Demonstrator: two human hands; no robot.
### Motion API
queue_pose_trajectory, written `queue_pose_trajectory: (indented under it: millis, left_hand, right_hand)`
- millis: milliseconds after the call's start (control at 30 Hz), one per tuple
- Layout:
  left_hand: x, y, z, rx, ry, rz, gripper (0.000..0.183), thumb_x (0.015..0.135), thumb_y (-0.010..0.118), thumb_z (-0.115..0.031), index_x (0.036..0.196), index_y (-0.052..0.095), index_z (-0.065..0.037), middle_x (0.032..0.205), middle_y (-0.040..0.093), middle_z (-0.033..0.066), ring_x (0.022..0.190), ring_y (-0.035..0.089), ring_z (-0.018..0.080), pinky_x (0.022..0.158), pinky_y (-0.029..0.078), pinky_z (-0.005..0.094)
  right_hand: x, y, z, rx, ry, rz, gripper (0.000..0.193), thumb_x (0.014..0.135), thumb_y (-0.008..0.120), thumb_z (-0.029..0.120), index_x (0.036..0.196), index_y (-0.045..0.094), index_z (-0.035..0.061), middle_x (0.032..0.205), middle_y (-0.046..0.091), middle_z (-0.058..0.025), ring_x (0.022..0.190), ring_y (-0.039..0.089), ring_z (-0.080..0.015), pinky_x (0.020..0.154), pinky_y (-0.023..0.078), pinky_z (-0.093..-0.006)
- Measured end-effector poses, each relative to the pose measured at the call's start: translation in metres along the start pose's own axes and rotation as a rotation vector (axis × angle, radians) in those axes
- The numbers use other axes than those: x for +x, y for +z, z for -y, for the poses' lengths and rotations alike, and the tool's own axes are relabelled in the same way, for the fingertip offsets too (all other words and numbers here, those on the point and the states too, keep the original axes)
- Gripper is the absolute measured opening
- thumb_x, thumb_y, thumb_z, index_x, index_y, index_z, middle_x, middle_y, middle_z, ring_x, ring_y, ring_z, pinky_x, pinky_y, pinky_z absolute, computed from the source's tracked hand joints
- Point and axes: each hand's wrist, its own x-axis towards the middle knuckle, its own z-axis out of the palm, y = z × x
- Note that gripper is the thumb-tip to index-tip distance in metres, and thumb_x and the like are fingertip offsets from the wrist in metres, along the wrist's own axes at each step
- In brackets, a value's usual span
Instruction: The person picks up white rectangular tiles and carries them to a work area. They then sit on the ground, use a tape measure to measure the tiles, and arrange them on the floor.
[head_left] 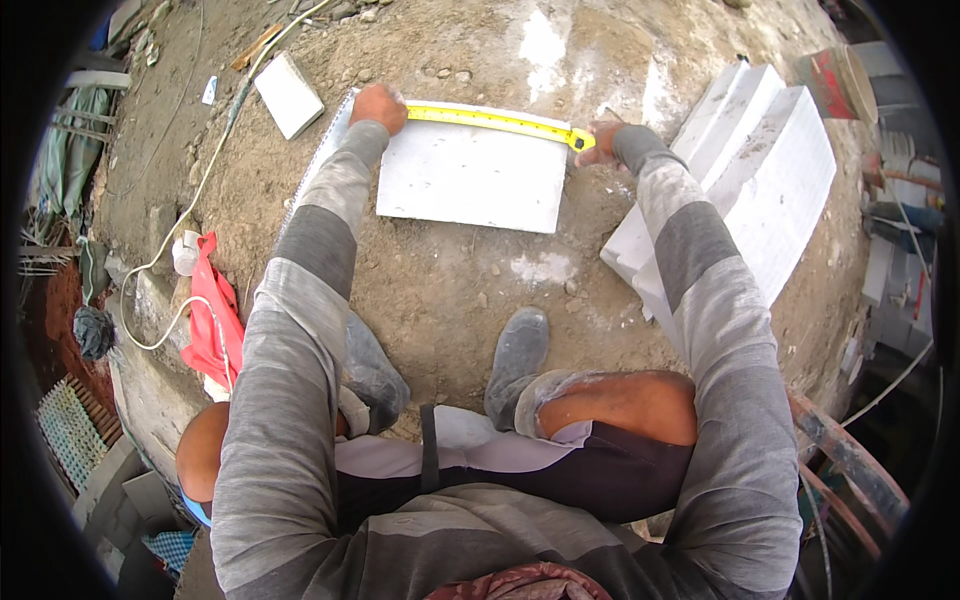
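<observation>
On the ground (450, 275), the white block (470, 178) lies lengthwise left to right. Along its far edge stretches the yellow tape measure (490, 119), between the right hand (603, 143), fingers grasping the case (580, 140), and the slightly farther left hand (379, 107), fingers clenched on the tape's end.

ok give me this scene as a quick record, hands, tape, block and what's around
left hand: closed at the left end of the tape
right hand: gripping the case end of the tape
tape measure: yellow, drawn out along the block's far edge
block: white, flat slab on the dirt
to the right: several white blocks lying together
to the left: small white piece, pale hose, red cloth
nearest the body: two grey boots
</observation>
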Motion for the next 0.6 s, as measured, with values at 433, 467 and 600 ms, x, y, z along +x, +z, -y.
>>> queue_pose_trajectory:
  millis: [433,467,600]
  left_hand:
    - [0.003,-0.009,-0.006,0.113,0.032,-0.056,0.025,0.077,0.062,-0.020,0.093,0.068,-0.001,0.097,0.066,0.0212,0.095,0.064,0.0350,0.086,0.050,0.0407]
    - [0.003,-0.008,-0.007,0.120,0.022,-0.057,0.025,0.077,0.061,-0.019,0.093,0.068,-0.002,0.097,0.066,0.0217,0.094,0.064,0.0358,0.085,0.051,0.0415]
    - [0.000,-0.006,-0.009,0.102,-0.004,-0.056,0.025,0.077,0.062,-0.019,0.091,0.068,0.000,0.098,0.066,0.0211,0.098,0.063,0.0343,0.088,0.050,0.0394]
  right_hand:
    - [0.019,-0.005,-0.005,0.075,0.070,0.068,0.096,0.074,0.075,0.047,0.150,0.021,0.0234,0.118,0.057,-0.0090,0.078,0.058,-0.0199,0.064,0.051,-0.0343]
    - [0.020,-0.007,-0.005,0.074,0.071,0.081,0.095,0.074,0.075,0.047,0.149,0.021,0.0234,0.120,0.056,-0.0094,0.079,0.058,-0.0201,0.065,0.051,-0.0343]
    - [0.019,-0.007,-0.007,0.082,0.076,0.105,0.097,0.074,0.075,0.048,0.150,0.020,0.0227,0.125,0.055,-0.0099,0.082,0.059,-0.0207,0.066,0.051,-0.0356]
